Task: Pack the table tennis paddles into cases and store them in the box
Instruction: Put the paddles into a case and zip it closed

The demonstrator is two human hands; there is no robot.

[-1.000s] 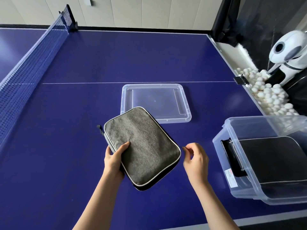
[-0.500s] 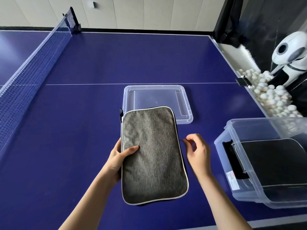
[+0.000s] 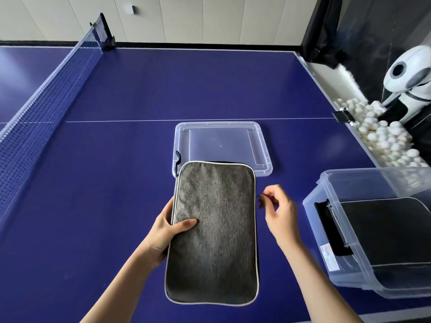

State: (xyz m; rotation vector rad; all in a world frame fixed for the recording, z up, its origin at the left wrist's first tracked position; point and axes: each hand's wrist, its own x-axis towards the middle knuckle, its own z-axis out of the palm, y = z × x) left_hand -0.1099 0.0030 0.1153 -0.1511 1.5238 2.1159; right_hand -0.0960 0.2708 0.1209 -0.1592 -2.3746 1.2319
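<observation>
I see the grey case point(image 3: 213, 231) held lengthwise over the blue desk point(image 3: 93, 206), its far end overlapping the clear lid point(image 3: 222, 145). My left hand point(image 3: 169, 231) clamps the case's left edge, thumb on top and fingers underneath. My right hand point(image 3: 278, 210) sits just beside the case's right edge, thumb and forefinger pinched together on something small and thin there; I cannot tell what. To the right, the clear box point(image 3: 373, 229) stands on the desk with a dark case point(image 3: 391, 231) lying inside it.
</observation>
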